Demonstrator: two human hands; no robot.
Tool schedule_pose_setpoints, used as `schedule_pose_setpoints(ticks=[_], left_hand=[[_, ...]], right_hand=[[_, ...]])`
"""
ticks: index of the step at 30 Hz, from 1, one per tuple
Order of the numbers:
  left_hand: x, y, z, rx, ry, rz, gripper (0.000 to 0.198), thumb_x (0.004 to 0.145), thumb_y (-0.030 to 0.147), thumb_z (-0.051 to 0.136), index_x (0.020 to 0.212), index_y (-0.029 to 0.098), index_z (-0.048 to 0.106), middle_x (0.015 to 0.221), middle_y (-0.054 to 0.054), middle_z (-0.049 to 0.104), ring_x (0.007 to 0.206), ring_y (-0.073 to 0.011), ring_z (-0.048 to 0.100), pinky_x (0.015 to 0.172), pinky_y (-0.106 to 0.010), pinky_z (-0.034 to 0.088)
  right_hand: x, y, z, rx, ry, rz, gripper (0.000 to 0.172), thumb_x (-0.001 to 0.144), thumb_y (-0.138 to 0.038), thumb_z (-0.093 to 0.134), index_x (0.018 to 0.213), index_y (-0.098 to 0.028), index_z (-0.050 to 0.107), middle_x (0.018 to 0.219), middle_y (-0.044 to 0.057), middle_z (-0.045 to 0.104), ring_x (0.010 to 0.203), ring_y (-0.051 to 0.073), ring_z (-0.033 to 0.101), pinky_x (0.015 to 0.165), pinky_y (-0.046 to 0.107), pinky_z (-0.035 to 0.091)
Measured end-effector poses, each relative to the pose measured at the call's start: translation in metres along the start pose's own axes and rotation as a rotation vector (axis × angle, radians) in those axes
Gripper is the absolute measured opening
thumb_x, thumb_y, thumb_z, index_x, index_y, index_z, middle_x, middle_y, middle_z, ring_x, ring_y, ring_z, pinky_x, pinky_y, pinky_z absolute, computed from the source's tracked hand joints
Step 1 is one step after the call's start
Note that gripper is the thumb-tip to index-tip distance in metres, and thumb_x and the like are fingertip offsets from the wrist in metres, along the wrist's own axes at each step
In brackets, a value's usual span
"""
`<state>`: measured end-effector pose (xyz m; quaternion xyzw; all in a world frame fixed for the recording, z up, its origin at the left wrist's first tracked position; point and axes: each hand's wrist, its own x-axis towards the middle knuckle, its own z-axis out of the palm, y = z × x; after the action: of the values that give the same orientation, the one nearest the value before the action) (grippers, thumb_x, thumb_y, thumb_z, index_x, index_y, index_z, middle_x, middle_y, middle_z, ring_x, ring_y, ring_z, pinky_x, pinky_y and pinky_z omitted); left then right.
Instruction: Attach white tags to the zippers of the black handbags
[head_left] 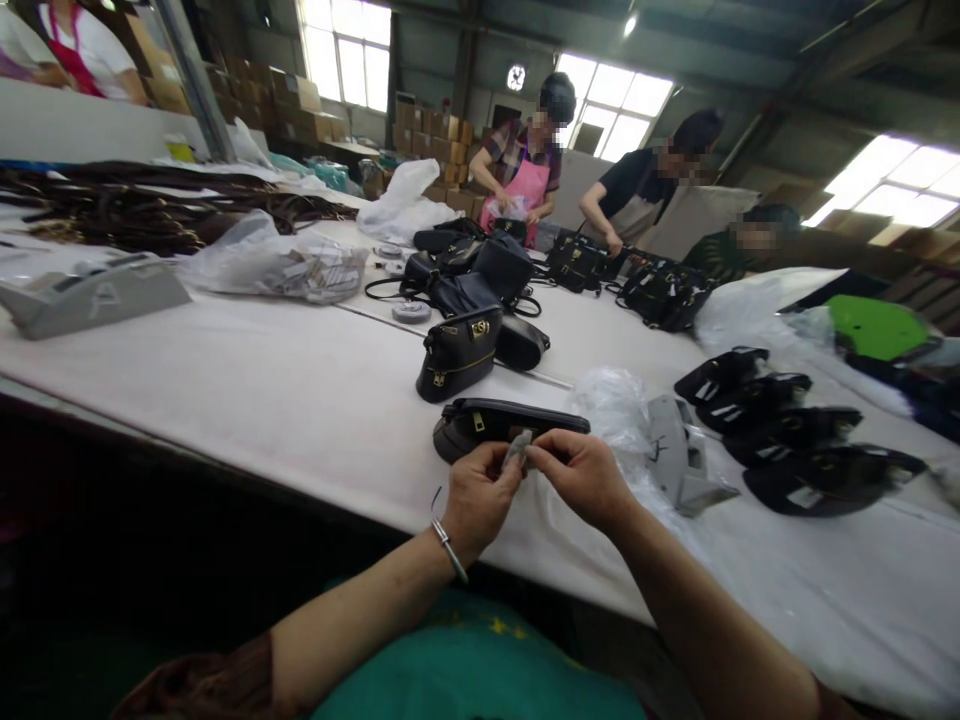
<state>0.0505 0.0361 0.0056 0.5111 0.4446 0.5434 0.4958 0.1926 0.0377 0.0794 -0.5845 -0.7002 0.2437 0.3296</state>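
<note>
A small crumpled greyish piece (517, 450), perhaps cloth or plastic, is pinched between my two hands. My left hand (480, 500) grips it from the left, thumb pressed against the fingers. From the right, my right hand (581, 475) closes its fingertips on the same piece. Just behind them a black handbag (457, 430) with a gold zip pull lies on the white table (300, 400), partly covered by my fingers. Farther back stands another black bag (459, 355) with a gold clasp and a zip along its side.
Clear plastic bags (611, 400) and a grey tape dispenser (679, 455) are right of my hands. Several black bags (817, 480) lie in a row farther right. More black bags (487, 270) are piled ahead. A second dispenser (97, 295) stands left. Co-workers (525, 170) work across the table.
</note>
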Motion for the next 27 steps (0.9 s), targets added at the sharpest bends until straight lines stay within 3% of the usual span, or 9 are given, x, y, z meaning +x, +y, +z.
schedule_pose_setpoints(ticks=[11, 19, 27], left_hand=[[-0.003, 0.005, -0.002, 0.092, 0.018, 0.039, 0.027, 0.088, 0.042, 0.063, 0.088, 0.016, 0.072, 0.076, -0.005, 0.072, 0.064, -0.0141, 0.064, 0.060, -0.023, 0.049], [-0.002, 0.004, -0.003, 0.302, 0.057, 0.252, 0.020, 0.090, 0.032, 0.060, 0.083, 0.016, 0.069, 0.072, -0.003, 0.066, 0.063, -0.0130, 0.058, 0.061, -0.024, 0.045], [0.004, 0.001, -0.005, 0.514, 0.109, 0.494, 0.015, 0.089, 0.024, 0.058, 0.077, 0.017, 0.063, 0.070, -0.004, 0.064, 0.064, -0.0151, 0.059, 0.063, -0.027, 0.045]], right_hand=[[-0.001, -0.007, 0.010, -0.124, 0.089, 0.063, 0.022, 0.084, -0.035, 0.065, 0.068, -0.021, 0.071, 0.063, -0.001, 0.069, 0.057, 0.014, 0.060, 0.056, 0.024, 0.041], [0.002, -0.012, 0.015, -0.340, 0.156, 0.121, 0.034, 0.082, -0.048, 0.063, 0.060, -0.022, 0.065, 0.056, -0.001, 0.063, 0.054, 0.015, 0.054, 0.054, 0.027, 0.034], [0.011, -0.019, 0.021, -0.536, 0.153, 0.136, 0.030, 0.082, -0.038, 0.059, 0.057, -0.021, 0.061, 0.060, 0.002, 0.065, 0.058, 0.017, 0.055, 0.057, 0.029, 0.029]])
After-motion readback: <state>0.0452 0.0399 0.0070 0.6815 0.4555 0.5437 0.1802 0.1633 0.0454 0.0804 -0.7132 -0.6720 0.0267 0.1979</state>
